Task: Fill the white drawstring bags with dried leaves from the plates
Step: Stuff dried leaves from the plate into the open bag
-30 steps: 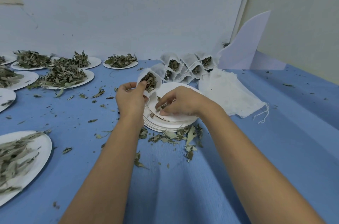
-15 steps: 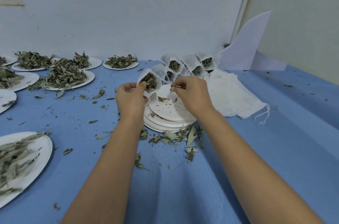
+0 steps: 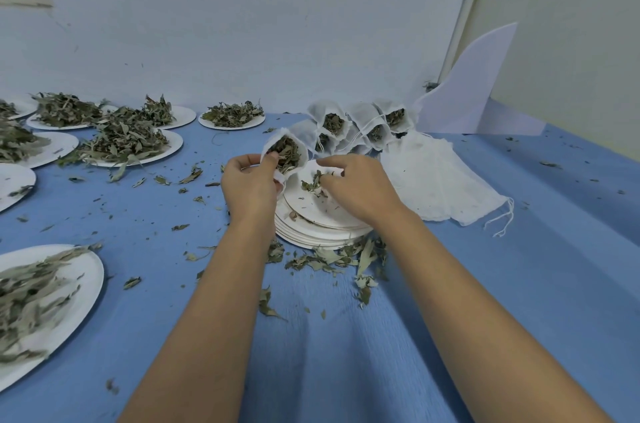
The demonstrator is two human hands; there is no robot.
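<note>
At far left, paper plates (image 3: 175, 142) heaped with dried leaves (image 3: 124, 142) sit on the blue surface (image 3: 346, 353). The left hand (image 3: 249, 187) pinches the rim of a white drawstring bag (image 3: 302, 156), holding its leaf-filled mouth open above a stack of plates (image 3: 322, 232). Just right of it, the right hand (image 3: 360, 190) curls its fingers around a small clump of leaves (image 3: 313, 183) on the top plate. Filled bags (image 3: 360, 124) stand behind the stack, and empty bags (image 3: 436, 187) lie to the right.
</note>
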